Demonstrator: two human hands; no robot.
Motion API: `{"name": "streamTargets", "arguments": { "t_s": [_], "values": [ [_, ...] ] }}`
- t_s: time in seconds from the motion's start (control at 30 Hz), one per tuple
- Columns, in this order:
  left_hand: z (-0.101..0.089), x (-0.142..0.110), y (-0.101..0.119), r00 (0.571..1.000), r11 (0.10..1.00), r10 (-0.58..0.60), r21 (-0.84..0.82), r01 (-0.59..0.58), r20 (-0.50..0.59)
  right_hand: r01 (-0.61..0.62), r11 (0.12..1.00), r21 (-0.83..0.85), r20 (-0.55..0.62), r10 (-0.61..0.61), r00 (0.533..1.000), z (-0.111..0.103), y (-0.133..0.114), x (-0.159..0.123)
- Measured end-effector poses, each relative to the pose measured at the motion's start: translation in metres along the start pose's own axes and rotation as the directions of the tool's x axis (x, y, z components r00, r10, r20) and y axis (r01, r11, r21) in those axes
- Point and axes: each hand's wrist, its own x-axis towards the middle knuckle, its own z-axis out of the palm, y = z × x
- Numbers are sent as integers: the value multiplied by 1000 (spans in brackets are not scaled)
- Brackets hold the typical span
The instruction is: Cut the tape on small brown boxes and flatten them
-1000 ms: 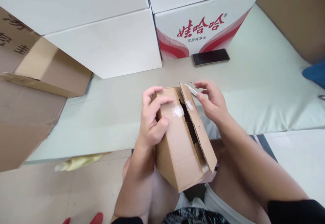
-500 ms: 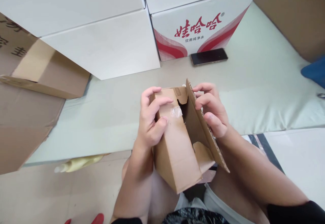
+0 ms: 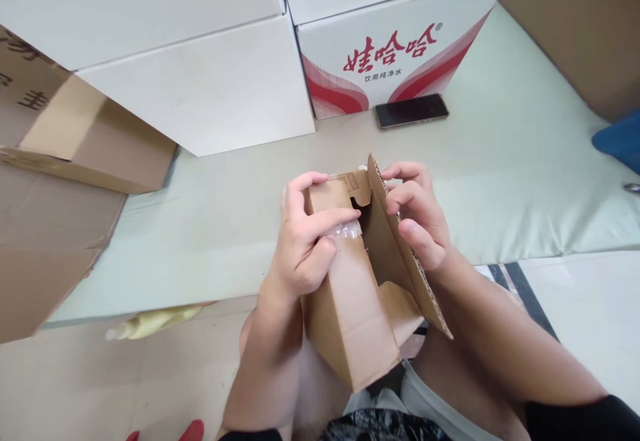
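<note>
A small brown cardboard box (image 3: 357, 308) is held tilted above my lap, its lid flap (image 3: 400, 254) swung partly away on the right so the dark inside shows. My left hand (image 3: 307, 241) grips the upper left of the box, with thumb and index finger at a strip of clear tape (image 3: 347, 230) on its face. On the other side, my right hand (image 3: 417, 214) holds the outer face of the lid flap, its fingers bent near the corrugated edge. A side tab (image 3: 400, 308) folds into the opening near the bottom.
White cartons (image 3: 195, 88) are stacked at the back, beside a red-printed water carton (image 3: 390, 61). Against that lies a phone (image 3: 413, 111) on the pale green cloth (image 3: 500, 181). Open brown cartons (image 3: 55, 214) stand left; another brown carton (image 3: 580, 34) and a blue object (image 3: 620, 141) are right. A yellow bottle (image 3: 155, 321) lies below.
My left index finger has moved right along the tape toward the box's open edge, and the thumb has shifted slightly right. The box has turned slightly; my right hand is nearly unchanged.
</note>
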Motion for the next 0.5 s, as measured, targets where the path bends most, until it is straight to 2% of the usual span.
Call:
{"name": "streamTargets", "arguments": {
  "t_s": [0.3,0.5],
  "values": [
    [3,-1,-3,998,999,35,-8,-36,-44,14,999,-37,17,-13,1000,-1,-1,0],
    [3,1,-1,1000,999,-8,32,8,-26,-20,998,-63,19,21,1000,-1,-3,1]
  ]
}}
